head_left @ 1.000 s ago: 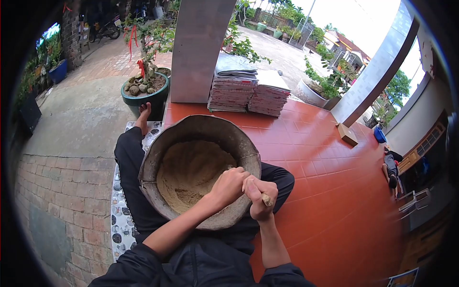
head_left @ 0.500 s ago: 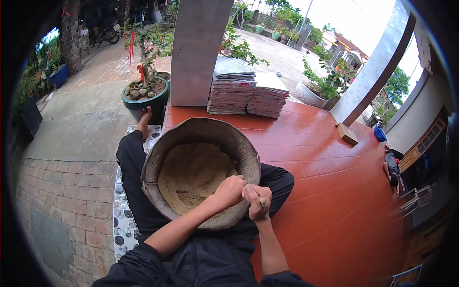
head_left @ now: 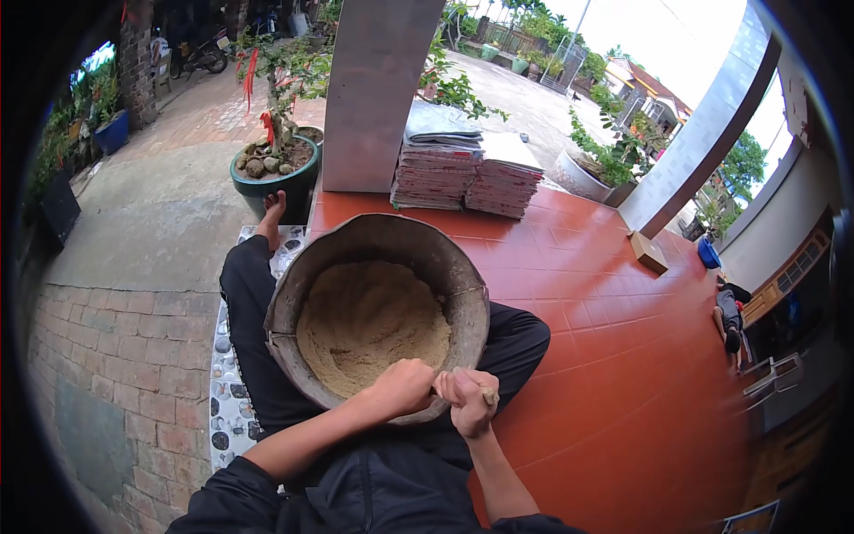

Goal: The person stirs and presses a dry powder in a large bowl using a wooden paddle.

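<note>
A deep, worn grey-brown bucket (head_left: 467,307) stands between my legs, its mouth tilted toward me. Tan, sand-like powder (head_left: 374,316) covers its bottom. Near the bucket's front rim, my right hand (head_left: 467,400) is closed round a short stick-like handle (head_left: 489,395), whose pale end pokes out past the thumb side. Just left of it, my left hand (head_left: 406,387) is a fist above the powder. A dark bit of the handle shows between both hands, so the left seems to grip the same tool. Its working end is hidden.
Behind the bucket rise a pillar (head_left: 378,98) and stacked folded sacks (head_left: 440,165). A potted tree (head_left: 276,178) is beyond my bare foot. Red tiles (head_left: 605,374) spread to the right, with a small cardboard box (head_left: 648,253). A person (head_left: 731,311) is at far right.
Both hands have shifted left and slightly down toward the bucket's near rim, still closed. More of the powder's right side now shows. The view has shifted slightly.
</note>
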Demonstrator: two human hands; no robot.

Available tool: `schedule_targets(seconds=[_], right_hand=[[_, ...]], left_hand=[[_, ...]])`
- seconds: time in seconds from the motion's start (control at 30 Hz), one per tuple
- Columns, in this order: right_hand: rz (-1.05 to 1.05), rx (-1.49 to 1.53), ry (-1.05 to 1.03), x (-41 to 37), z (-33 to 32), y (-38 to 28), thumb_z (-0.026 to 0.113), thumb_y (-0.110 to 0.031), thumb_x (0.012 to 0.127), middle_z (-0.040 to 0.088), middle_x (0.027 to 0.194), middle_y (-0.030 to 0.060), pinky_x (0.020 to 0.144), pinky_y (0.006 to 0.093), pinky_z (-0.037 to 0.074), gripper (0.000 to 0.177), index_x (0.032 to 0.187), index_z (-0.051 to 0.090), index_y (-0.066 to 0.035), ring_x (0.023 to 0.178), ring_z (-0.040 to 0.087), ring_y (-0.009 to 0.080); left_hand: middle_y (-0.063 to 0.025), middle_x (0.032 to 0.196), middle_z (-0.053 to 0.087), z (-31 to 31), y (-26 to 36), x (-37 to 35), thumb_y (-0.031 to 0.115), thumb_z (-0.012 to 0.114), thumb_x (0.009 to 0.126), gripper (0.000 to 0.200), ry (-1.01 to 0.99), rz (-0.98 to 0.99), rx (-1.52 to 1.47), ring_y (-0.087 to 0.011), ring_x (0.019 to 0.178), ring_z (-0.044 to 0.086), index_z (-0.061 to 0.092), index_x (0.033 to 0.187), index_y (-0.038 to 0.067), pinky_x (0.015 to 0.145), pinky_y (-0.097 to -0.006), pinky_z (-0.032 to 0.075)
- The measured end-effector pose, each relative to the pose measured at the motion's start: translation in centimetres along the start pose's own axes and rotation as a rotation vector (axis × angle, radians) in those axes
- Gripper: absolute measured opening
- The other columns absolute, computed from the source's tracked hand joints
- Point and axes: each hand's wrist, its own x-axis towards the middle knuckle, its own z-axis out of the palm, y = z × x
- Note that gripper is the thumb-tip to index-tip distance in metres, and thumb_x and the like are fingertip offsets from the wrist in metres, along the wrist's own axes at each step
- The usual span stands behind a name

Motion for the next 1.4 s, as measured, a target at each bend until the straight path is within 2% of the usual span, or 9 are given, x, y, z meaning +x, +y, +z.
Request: schedule_targets(seconds=[0.27, 0.47, 0.6, 0.77, 0.93, 0.97, 1.13, 1.23, 1.4], right_hand=[[-0.063, 0.086, 0.103, -1.3, 1.3, 2.2, 0.041, -0.012, 0.088, 0.030, 0.046, 0.0024, 0.056, 0.0327, 0.035, 0.037, 0.053, 0.027, -0.009, 0.044, 0.027, 0.0134], [-0.175, 0.105, 0.148, -1.2, 3.8, 4.4, 0.042, -0.012, 0.087, 0.031, 0.046, 0.0036, 0.053, 0.0335, 0.034, 0.037, 0.053, 0.029, -0.007, 0.044, 0.028, 0.0138], [-0.382, -0.079, 0.002, 0.7, 5.6, 5.7, 0.044, -0.004, 0.085, 0.038, 0.053, 0.0054, 0.053, 0.0325, 0.035, 0.031, 0.056, 0.036, -0.001, 0.049, 0.037, 0.0160], [-0.601, -0.515, -0.171, 5.1, 6.5, 6.3, 0.051, 0.002, 0.082, 0.046, 0.060, 0.0140, 0.053, 0.0360, 0.041, 0.020, 0.063, 0.044, 0.003, 0.052, 0.046, 0.0283], [-0.671, -0.817, -0.158, 6.8, 4.8, 5.4, 0.055, -0.001, 0.083, 0.045, 0.057, 0.0148, 0.051, 0.0400, 0.039, 0.023, 0.062, 0.045, 0.000, 0.051, 0.047, 0.0328], [-0.603, -0.821, -0.129, 6.7, 3.8, 5.0, 0.054, -0.002, 0.083, 0.046, 0.059, 0.0163, 0.052, 0.0406, 0.040, 0.022, 0.063, 0.045, 0.001, 0.054, 0.049, 0.0339], [-0.478, -0.783, 0.064, 4.9, 1.2, 3.2, 0.051, -0.007, 0.087, 0.046, 0.058, 0.0177, 0.050, 0.0397, 0.039, 0.026, 0.063, 0.046, 0.002, 0.052, 0.050, 0.0343], [-0.420, -0.749, 0.238, 3.5, 1.3, 2.3, 0.045, -0.013, 0.090, 0.041, 0.049, 0.0094, 0.045, 0.0319, 0.031, 0.036, 0.057, 0.041, 0.000, 0.040, 0.040, 0.0182], [-0.280, -0.546, 0.228, 1.5, 1.0, 1.1, 0.043, -0.011, 0.091, 0.035, 0.048, 0.0020, 0.047, 0.0286, 0.030, 0.037, 0.055, 0.035, -0.002, 0.043, 0.032, 0.0114]], left_hand=[[-0.0221, 0.076, 0.063, -1.4, -0.6, -2.3, 0.013, 0.063, 0.070, 0.015, -0.118, -0.088, 0.115, -0.0403, 0.076, 0.063, 0.064, 0.070, -0.003, 0.070, -0.0473, 0.052], [-0.0240, 0.072, 0.063, -2.8, -2.3, -3.7, 0.008, 0.062, 0.065, 0.012, -0.032, -0.076, 0.165, -0.0397, 0.071, 0.065, 0.066, 0.067, -0.003, 0.066, -0.0465, 0.054], [-0.0211, 0.077, 0.062, -5.5, -3.2, -3.3, 0.008, 0.062, 0.068, 0.010, 0.139, -0.121, 0.147, -0.0374, 0.080, 0.063, 0.064, 0.070, -0.002, 0.072, -0.0447, 0.053], [-0.0181, 0.083, 0.061, -7.1, -5.9, -1.0, 0.011, 0.063, 0.072, 0.012, 0.275, -0.089, 0.058, -0.0361, 0.084, 0.062, 0.062, 0.073, 0.000, 0.072, -0.0433, 0.052], [-0.0198, 0.126, 0.054, -6.7, -4.6, 1.0, 0.019, 0.061, 0.077, 0.033, 0.363, 0.056, 0.034, -0.0373, 0.111, 0.054, 0.064, 0.107, 0.006, 0.094, -0.0421, 0.047], [-0.0189, 0.139, 0.046, -5.9, -5.2, 1.5, 0.021, 0.060, 0.079, 0.040, 0.231, 0.045, 0.062, -0.0394, 0.121, 0.048, 0.062, 0.117, 0.008, 0.102, -0.0425, 0.042], [-0.0181, 0.120, 0.061, -3.4, -1.7, 2.8, 0.023, 0.057, 0.080, 0.041, 0.223, 0.036, -0.081, -0.0331, 0.115, 0.055, 0.060, 0.113, -0.001, 0.098, -0.0391, 0.044], [-0.0195, 0.101, 0.062, -1.3, -0.7, 2.8, 0.021, 0.061, 0.079, 0.033, 0.250, 0.049, -0.102, -0.0370, 0.097, 0.059, 0.058, 0.103, -0.001, 0.083, -0.0435, 0.049], [-0.0150, 0.083, 0.060, -1.2, 0.7, 2.6, 0.015, 0.063, 0.077, 0.017, 0.208, 0.048, -0.011, -0.0367, 0.075, 0.063, 0.055, 0.087, 0.005, 0.064, -0.0460, 0.052]])
